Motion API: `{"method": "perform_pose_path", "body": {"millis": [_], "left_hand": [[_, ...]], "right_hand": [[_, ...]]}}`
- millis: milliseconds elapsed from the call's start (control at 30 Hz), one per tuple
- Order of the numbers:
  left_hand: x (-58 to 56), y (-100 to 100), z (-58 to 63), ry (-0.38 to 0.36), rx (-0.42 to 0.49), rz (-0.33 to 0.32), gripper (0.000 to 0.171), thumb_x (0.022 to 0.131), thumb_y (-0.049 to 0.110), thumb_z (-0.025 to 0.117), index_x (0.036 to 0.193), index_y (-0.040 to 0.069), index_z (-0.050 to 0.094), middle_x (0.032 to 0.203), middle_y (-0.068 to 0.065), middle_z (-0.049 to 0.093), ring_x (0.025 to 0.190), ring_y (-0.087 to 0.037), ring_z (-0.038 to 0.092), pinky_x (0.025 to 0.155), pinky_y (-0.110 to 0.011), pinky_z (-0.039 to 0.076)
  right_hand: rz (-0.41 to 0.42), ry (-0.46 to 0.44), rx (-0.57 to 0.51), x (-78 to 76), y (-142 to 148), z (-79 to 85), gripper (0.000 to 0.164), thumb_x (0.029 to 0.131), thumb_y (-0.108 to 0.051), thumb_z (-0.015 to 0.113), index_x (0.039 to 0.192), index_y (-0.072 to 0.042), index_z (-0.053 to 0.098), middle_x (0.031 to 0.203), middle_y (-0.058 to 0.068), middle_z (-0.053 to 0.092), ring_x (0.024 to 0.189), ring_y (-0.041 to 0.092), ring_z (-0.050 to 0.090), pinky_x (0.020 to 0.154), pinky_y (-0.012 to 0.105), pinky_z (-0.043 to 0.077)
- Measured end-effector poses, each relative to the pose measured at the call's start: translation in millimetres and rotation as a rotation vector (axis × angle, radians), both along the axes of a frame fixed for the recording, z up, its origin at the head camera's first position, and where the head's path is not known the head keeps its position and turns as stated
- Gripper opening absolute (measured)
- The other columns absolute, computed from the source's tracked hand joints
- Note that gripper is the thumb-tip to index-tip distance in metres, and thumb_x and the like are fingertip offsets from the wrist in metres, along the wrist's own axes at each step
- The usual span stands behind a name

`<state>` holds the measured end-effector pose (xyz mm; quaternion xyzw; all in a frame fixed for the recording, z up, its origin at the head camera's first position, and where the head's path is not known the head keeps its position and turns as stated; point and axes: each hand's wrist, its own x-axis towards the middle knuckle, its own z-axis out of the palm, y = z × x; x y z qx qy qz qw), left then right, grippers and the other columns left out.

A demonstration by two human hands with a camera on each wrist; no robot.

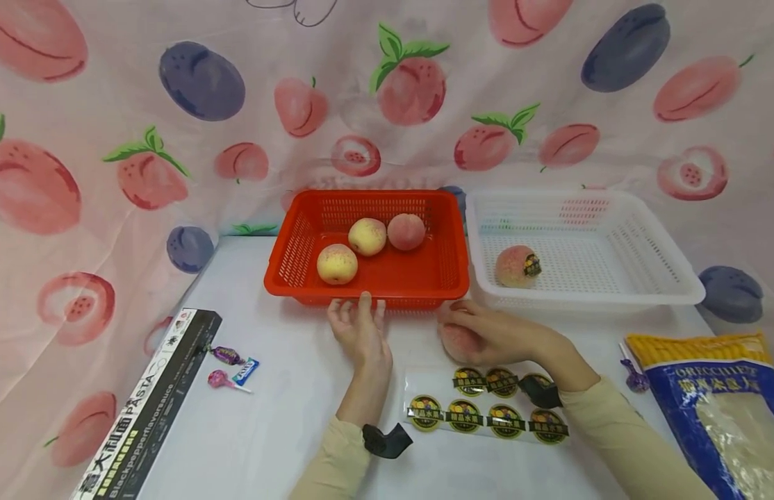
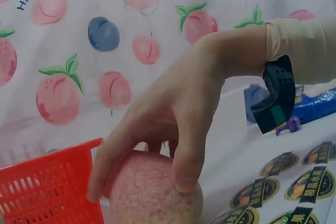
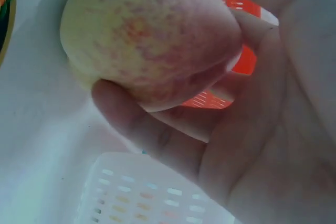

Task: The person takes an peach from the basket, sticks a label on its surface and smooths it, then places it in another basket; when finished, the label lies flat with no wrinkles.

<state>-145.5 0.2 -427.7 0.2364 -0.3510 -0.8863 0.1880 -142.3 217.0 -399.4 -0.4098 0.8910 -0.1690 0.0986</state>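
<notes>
A pinkish peach (image 1: 460, 342) is at the table in front of the baskets, and my right hand (image 1: 496, 332) grips it from above. In the right wrist view, fingers and thumb curve round the yellow-red peach (image 3: 152, 40). My left hand (image 1: 364, 333) holds nothing; its palm faces up and its fingers are loosely bent near the red basket's (image 1: 365, 294) front rim. Several peaches, among them a yellow one (image 1: 337, 264), lie in that basket. One peach (image 1: 514, 266) with a round black-and-gold sticker (image 1: 532, 264) sits in the white basket (image 1: 612, 300). Below my right hand lies a sheet of stickers (image 1: 465, 417).
At the left lie a long black-and-white pasta box (image 1: 155, 396), a lollipop (image 1: 219, 379) and wrapped candies (image 1: 226, 355). A blue-and-yellow pasta bag (image 1: 706, 389) and a purple candy (image 1: 637, 378) are on the right. A fruit-print cloth (image 1: 337, 55) hangs behind the baskets.
</notes>
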Motion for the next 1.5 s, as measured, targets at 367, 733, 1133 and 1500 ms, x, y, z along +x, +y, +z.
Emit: {"method": "perform_pose_path", "body": {"millis": [367,733,1133,1500], "left_hand": [[12.3,-1,-16.8,-0.101,-0.089,-0.494,0.033,0.083,0.004,0.052,0.113,0.007,0.036,0.085,-0.001,0.049,0.07,-0.013,0.05,0.057,-0.023,0.044],[40.2,-8,-38.4,0.29,-1.608,-1.14,0.016,0.082,0.032,0.061,0.096,0.025,0.057,0.065,0.011,0.048,0.056,0.0,0.041,0.051,-0.016,0.034],[63.0,-5,-18.5,0.19,-2.017,-1.108,0.035,0.076,0.03,0.066,0.109,0.025,0.056,0.069,0.01,0.051,0.061,-0.007,0.047,0.048,-0.024,0.031],[63.2,7,-21.4,0.4,-1.997,-1.015,0.027,0.08,0.035,0.062,0.106,0.03,0.059,0.094,0.013,0.049,0.075,-0.003,0.046,0.049,-0.017,0.033]], "right_hand": [[-0.12,-0.143,-0.109,1.5,7,-11.3,0.073,0.074,-0.018,0.068,0.136,-0.026,0.03,0.137,-0.003,0.034,0.119,0.012,0.039,0.094,0.036,0.042],[-0.393,-0.336,-0.301,32.0,43,-24.8,0.074,0.08,-0.037,0.062,0.139,-0.023,0.019,0.131,0.007,0.037,0.116,0.029,0.043,0.089,0.045,0.044],[-0.391,-0.256,-0.033,59.8,34,-36.9,0.036,0.07,-0.038,0.072,0.095,-0.02,0.054,0.09,-0.002,0.043,0.08,0.011,0.039,0.069,0.022,0.036],[-0.186,-0.473,-0.237,47.2,29,-45.6,0.02,0.08,-0.022,0.064,0.096,-0.016,0.052,0.08,-0.004,0.052,0.071,0.005,0.047,0.064,0.019,0.041]]}}
